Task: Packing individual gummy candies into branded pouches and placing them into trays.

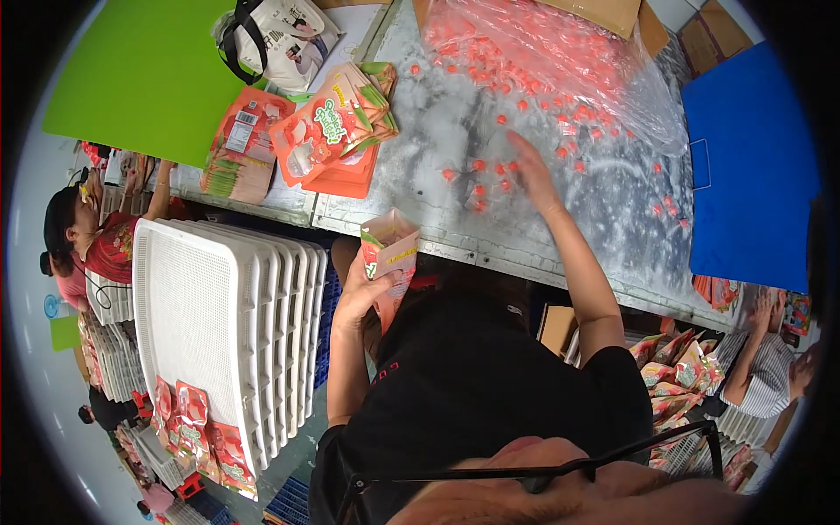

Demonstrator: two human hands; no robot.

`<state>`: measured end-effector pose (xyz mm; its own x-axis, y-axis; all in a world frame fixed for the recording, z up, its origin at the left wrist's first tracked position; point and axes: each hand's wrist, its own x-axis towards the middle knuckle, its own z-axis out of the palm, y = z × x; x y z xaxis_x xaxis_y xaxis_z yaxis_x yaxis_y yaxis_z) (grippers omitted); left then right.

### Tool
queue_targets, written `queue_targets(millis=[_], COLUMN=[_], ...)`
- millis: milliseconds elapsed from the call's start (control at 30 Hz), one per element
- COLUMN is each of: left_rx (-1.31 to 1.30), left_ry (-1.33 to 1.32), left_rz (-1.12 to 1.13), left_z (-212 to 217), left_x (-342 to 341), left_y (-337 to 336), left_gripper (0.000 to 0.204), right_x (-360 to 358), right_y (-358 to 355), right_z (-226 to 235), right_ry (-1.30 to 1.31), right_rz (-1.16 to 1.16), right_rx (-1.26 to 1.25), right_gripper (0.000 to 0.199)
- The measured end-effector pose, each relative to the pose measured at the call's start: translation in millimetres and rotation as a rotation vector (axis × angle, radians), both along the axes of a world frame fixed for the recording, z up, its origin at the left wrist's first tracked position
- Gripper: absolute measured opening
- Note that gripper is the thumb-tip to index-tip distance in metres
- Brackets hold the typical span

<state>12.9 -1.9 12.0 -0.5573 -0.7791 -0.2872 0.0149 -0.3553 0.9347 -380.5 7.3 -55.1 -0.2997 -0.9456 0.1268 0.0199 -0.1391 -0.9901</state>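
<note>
Left hand (357, 293) gripped an open orange pouch (389, 254); right hand (532, 175), fingers spread flat, rested on red candies (479, 166) strewn around it on the metal table (437, 114).

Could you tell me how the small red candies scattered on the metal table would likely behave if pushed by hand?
The red candies look small and rounded, so they would probably skid or roll on the smooth metal table. They lie loose and apart, so the right hand would likely scatter some.
</note>
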Motion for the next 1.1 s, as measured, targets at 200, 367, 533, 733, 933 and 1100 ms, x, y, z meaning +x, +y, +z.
queue_targets(millis=[200,367,533,733,933,1100], left_rx=[-0.042,-0.48,-0.805,-1.097,-1.145,-1.111], left_ry=[-0.05,-0.346,-0.558,-0.729,-0.673,-0.641], left_rz=[-0.015,-0.124,-0.077,-0.086,-0.065,0.021], left_z=[0.8,7.6,29.2,11.1,4.6,0.1], left_x=[-9.5,-27.3,-61.0,-78.0,-95.0,-107.2], left_y=[-0.2,-6.6,-2.5,-7.6,3.3,12.6], left_gripper=[0.069,0.075,0.08,0.092,0.095,0.098], right_x=[51.4,47.5,46.6,69.9,106.8,123.7], right_y=[15.7,20.9,21.5,20.7,22.3,18.5], right_z=[15.7,-7.7,-7.9,67.8,100.5,98.4], right_ry=[1.297,1.228,0.969,0.292,0.638,0.582], right_rz=[0.061,0.028,-0.071,0.282,0.154,-0.058], right_rx=[0.057,-0.115,-0.049,0.154,0.126,-0.116], right_gripper=[0.06,0.038,0.022,0.02,0.021,0.019])
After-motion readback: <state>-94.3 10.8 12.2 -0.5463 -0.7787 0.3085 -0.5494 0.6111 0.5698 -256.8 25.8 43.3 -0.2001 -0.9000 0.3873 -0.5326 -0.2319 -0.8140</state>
